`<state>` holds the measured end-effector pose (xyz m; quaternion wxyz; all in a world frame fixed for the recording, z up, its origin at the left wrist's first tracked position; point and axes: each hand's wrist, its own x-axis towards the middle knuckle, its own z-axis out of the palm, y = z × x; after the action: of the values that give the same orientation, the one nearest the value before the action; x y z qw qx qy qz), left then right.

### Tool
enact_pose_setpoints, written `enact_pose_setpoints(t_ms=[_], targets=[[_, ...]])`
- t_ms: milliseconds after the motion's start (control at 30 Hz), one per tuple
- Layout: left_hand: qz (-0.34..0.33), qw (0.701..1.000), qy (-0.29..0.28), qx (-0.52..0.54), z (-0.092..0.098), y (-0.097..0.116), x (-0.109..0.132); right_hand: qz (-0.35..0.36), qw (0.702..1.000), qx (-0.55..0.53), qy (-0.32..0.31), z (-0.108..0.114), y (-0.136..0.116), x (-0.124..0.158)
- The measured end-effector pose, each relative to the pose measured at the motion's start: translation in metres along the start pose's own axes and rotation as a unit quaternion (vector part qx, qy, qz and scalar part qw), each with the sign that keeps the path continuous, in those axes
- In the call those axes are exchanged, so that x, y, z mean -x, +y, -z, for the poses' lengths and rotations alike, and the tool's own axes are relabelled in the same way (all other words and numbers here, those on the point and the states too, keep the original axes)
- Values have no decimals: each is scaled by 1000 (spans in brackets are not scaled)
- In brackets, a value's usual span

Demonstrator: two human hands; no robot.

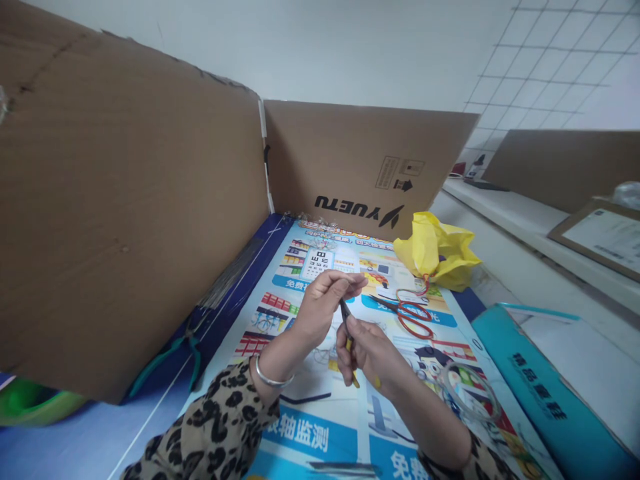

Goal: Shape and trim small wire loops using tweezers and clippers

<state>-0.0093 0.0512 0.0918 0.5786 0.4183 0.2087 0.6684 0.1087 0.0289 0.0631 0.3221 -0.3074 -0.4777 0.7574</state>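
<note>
Above the middle of the printed poster, my left hand (327,300) is closed in a pinch. What lies between its fingertips is too small or hidden to name. My right hand (367,350), just below and to the right, wraps round a pair of pliers (345,311) with dark jaws and yellow handles. The jaws point up toward the left fingers; I cannot tell whether they grip anything. Red-handled scissors (414,318) lie on the poster to the right of both hands.
Cardboard panels (350,153) stand at the left and back. A crumpled yellow bag (435,250), a clear ring-shaped coil (470,392) and a teal box (540,373) are on the right. Teal-handled pliers (194,353) and thin metal rods (233,273) lie at left.
</note>
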Motion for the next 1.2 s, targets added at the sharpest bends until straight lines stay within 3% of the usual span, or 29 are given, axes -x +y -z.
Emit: enact_pose_setpoints(t_ms=[200,333,500,1200], targets=[[13,1000,-5,-26,5,-1,-4,15,999,-2,36,-3,-4,0],[34,993,3,-115,9,2,-7,25,999,6,43,2,-5,-2],[0,980,34,-196,8,2,-5,29,998,23,55,6,-4,-4],[-46,965,24,-257,10,-5,-3,30,997,22,71,5,-3,-6]])
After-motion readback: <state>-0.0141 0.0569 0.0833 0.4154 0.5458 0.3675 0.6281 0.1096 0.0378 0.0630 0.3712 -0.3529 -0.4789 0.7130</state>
